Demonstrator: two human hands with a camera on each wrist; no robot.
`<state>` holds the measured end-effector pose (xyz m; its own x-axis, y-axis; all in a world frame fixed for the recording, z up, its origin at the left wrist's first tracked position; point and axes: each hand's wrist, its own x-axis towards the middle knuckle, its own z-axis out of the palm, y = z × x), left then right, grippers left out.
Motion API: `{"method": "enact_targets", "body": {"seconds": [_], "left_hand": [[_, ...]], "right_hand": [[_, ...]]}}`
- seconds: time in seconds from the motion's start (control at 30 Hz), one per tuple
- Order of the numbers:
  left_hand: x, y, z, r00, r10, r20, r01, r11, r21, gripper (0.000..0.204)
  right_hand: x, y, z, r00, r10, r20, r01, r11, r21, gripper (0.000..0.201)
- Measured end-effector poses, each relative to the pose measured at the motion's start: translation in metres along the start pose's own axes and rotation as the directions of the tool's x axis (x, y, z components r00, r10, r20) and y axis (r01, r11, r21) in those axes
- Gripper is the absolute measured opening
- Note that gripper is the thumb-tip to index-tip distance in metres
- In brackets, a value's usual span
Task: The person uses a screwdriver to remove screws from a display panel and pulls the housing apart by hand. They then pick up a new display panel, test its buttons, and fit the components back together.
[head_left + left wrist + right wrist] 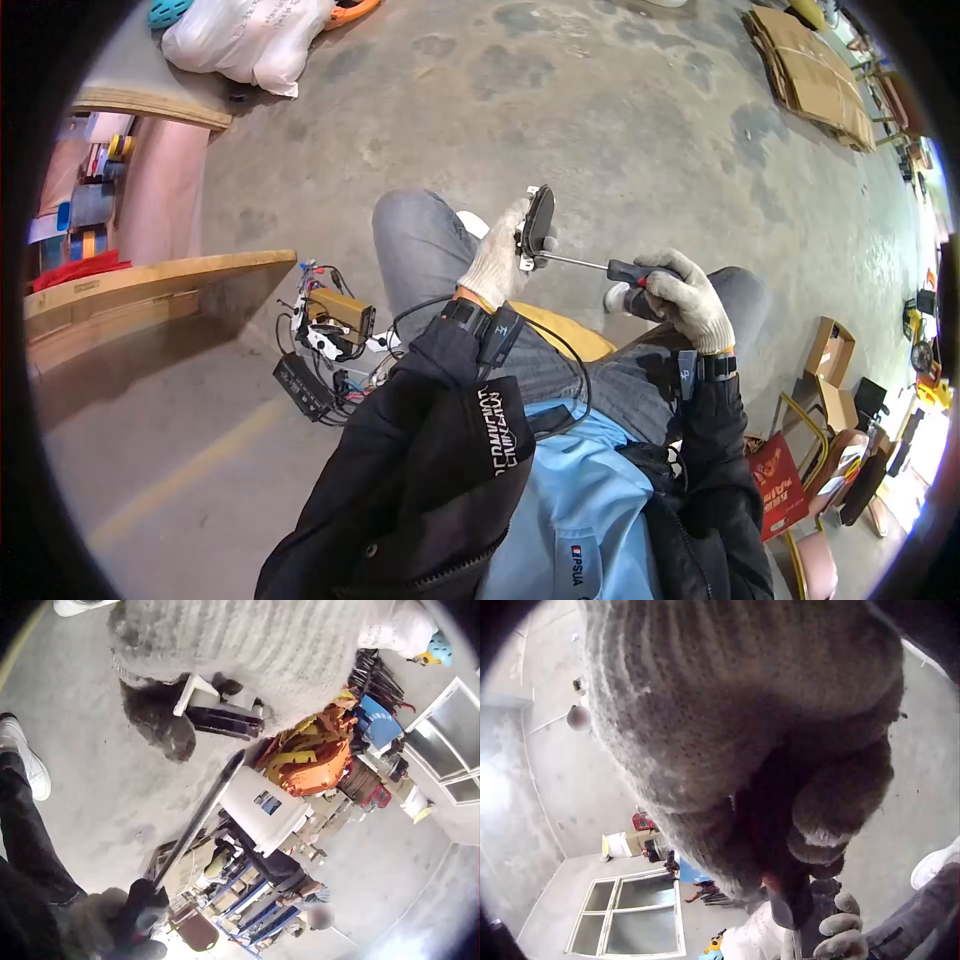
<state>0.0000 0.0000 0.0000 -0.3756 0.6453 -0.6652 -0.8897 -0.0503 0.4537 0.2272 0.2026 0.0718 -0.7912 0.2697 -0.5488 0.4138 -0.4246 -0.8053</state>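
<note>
My left hand [495, 260], in a knitted work glove, grips a flat black part with rounded ends [541, 216] and white brackets at its ends. My right hand [692, 300], gloved too, holds a screwdriver [628, 271] by its black and red handle. In the head view its shaft runs left, the tip right at the part's lower bracket. The left wrist view shows the screwdriver shaft [196, 829] with its tip below the black part [222, 722]. In the right wrist view, glove fingers wrap the screwdriver handle [790, 906] and hide most of it.
Beside the left knee sits wired equipment with a gold box [340, 313]. A wooden board edge [190, 270] juts in from the left. Flattened cardboard [812, 78] lies far right, a white bag [245, 45] upper left. Another person [296, 889] stands in the background.
</note>
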Motion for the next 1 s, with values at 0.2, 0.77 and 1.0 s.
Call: {"method": "enact_targets", "body": {"seconds": [0.2,0.77,1.0], "left_hand": [[-0.006,0.003,0.001,0.998,0.002,-0.06,0.005,0.993,0.116,0.036],[-0.014,-0.001,0.011,0.987,0.044,-0.152,-0.02,0.987,0.159,0.038],[-0.009,-0.003,0.006,0.98,0.042,-0.195,-0.007,0.984,0.176,0.038]], "right_hand": [[0.01,0.007,0.008,0.997,0.012,-0.073,-0.004,0.994,0.107,0.031],[0.011,-0.001,0.016,0.998,0.023,-0.058,-0.021,0.999,0.044,0.034],[0.009,-0.001,0.014,0.999,0.023,-0.036,-0.023,1.0,-0.009,0.036]]}}
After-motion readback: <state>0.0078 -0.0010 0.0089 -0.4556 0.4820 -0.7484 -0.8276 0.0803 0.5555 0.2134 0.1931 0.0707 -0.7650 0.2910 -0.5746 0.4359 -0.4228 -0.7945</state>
